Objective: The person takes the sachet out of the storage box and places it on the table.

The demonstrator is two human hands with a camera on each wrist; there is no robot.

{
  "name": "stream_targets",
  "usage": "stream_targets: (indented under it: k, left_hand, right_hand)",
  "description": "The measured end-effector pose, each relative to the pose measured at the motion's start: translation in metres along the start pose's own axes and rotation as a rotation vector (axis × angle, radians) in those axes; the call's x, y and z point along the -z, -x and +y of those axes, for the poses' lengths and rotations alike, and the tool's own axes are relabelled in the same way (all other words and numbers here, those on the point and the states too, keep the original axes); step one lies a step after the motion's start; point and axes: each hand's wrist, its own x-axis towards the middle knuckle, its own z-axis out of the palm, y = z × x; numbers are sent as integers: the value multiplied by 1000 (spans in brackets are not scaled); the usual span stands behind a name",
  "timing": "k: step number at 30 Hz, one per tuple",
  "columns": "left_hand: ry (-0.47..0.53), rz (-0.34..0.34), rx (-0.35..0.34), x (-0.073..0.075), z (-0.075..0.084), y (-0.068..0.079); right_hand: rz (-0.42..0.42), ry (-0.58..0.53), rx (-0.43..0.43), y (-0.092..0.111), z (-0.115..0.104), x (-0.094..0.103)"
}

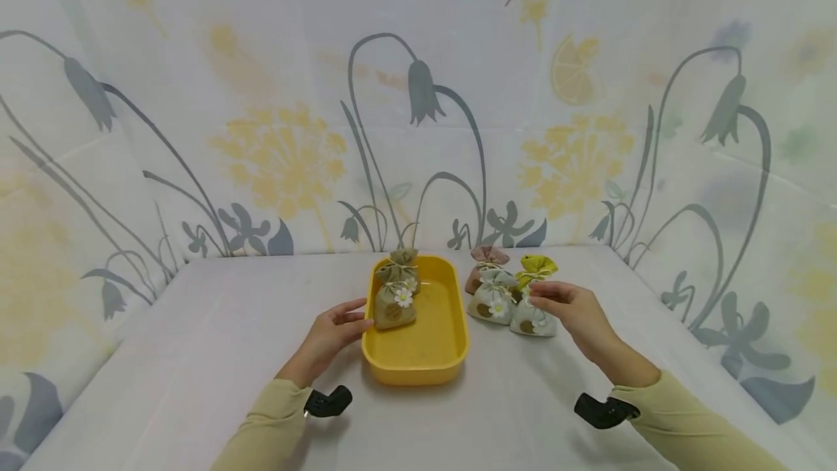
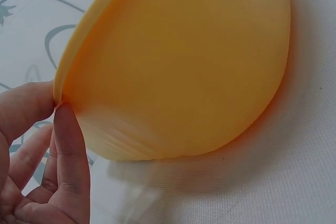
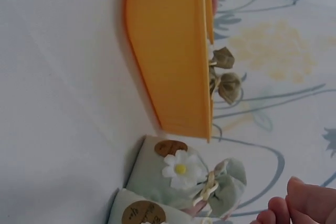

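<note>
My left hand [image 1: 338,331] pinches the left rim of a yellow plastic tub [image 1: 421,376]; in the left wrist view its thumb and fingers [image 2: 71,135] grip that edge. Two olive drawstring pouches [image 1: 395,311] stand one behind the other along the tub's left side, the front one with a white daisy. My right hand [image 1: 578,315] is at the top of a pale pouch [image 1: 532,322], right of the tub, its fingertips covering the pouch's neck. In the right wrist view the right hand [image 3: 310,205] shows only at the lower corner; no hold on a pouch is visible.
Beside the pale pouch stand another pale green pouch [image 1: 492,304], a pinkish-brown pouch [image 1: 489,256] and a yellow-green one [image 1: 538,266]. They are close together, right of the tub. A white cloth [image 1: 196,355] covers the table, and a flower-patterned curtain [image 1: 294,57] hangs behind.
</note>
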Motion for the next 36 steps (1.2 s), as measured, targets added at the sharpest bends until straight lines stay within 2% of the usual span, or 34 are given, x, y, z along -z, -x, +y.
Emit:
stream_targets:
  k: [5, 13, 36]
  left_hand:
    - [-13, 3, -4, -1, -1, -1]
    - [-23, 2, -6, -3, 0, 2]
    - [-14, 1, -11, -2, 2, 3]
  right_hand:
    - [-16, -43, -12, 0, -2, -9]
    - [-33, -6, -40, -1, -3, -24]
    - [-60, -87, -51, -27, -17, -79]
